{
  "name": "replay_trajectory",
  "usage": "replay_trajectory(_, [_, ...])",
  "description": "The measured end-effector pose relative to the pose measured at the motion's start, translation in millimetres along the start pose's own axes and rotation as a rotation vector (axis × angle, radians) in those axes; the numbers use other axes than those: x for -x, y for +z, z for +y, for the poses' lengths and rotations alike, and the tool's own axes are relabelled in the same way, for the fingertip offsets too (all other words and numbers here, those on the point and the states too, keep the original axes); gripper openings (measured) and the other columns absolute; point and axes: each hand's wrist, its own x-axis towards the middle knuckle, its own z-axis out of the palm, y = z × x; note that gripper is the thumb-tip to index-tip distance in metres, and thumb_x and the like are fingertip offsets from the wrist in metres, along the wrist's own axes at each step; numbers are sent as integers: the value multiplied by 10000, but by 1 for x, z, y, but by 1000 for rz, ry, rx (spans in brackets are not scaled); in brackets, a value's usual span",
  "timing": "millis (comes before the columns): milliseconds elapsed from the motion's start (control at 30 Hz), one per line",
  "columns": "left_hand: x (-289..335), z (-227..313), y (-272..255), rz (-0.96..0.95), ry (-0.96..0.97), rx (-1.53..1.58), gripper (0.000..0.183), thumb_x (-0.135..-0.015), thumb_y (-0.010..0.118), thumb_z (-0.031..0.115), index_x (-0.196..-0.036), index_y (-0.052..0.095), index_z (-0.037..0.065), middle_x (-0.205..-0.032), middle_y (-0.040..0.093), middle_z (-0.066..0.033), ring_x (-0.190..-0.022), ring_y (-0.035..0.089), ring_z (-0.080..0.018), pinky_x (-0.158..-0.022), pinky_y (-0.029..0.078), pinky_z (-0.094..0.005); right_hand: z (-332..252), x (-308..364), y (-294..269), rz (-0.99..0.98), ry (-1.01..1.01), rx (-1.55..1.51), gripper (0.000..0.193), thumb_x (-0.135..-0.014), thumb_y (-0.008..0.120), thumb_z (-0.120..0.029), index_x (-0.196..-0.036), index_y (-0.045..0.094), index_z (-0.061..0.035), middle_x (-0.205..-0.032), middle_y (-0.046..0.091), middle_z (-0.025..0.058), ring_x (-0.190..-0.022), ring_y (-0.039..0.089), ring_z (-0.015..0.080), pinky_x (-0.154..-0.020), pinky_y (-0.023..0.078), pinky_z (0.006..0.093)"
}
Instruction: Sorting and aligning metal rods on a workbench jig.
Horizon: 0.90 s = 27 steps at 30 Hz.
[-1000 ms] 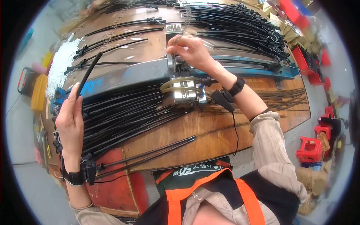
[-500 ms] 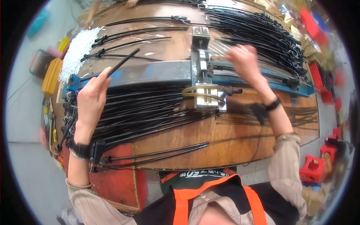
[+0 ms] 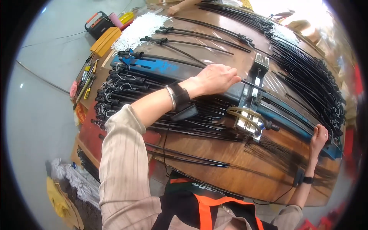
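Note:
My left hand (image 3: 218, 79) reaches across to the middle of the bench, its fingers closed around a thin black rod (image 3: 251, 84). The rod points right, into the metal clamping fixture (image 3: 248, 124) on the long blue steel rail (image 3: 161, 66). At the rail's right end is my right hand (image 3: 319, 140), fingers closed and thumb raised. What it grips is hidden, but dark rods along the rail run toward it. Below my left forearm lies a pile of black rods (image 3: 207, 119), with corded handle ends (image 3: 115, 92) at the left.
Another bundle of black rods (image 3: 306, 73) fills the far right. White small pieces (image 3: 140, 28) are heaped at the far left, beside a yellow box (image 3: 105, 41). Thin springs (image 3: 280, 151) lie on the wooden tabletop (image 3: 199, 147). Another person's hand (image 3: 174, 10) shows at the far edge.
My left hand has moved right, carrying the black rod from the left side to the fixture. My right hand has gone from above the rail to its right end. The view has turned.

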Motion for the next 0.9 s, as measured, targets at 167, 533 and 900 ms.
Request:
replay_trajectory(167, [-7,6,9,38,-31,97,232,-931,609,291,-915,677,70,-829,652,-137,-818,645,-361,-750,517,-443,-5,-5,5,25,-29,13,148,-967,574,-160,-922,573,-19,-868,577,126,-860,548,325,-818,427,407])
replay_trajectory(533, [-5,11,13,108,-32,292,240,-926,616,301,-889,690,75,-862,665,-147,-831,650,-367,-739,519,-458,4,9,1,-25,11,40,128,-961,583,-133,-1022,617,-25,-977,636,124,-972,584,310,-874,437,393])
replay_trajectory(900, [-14,14,18,-14,-71,-3,134,-938,571,215,-890,604,94,-786,671,-163,-772,661,-380,-648,523,-484,-156,28,-23,-60,-104,-89,278,-891,664,-114,-1166,668,-73,-1107,701,41,-1118,603,248,-976,356,383])
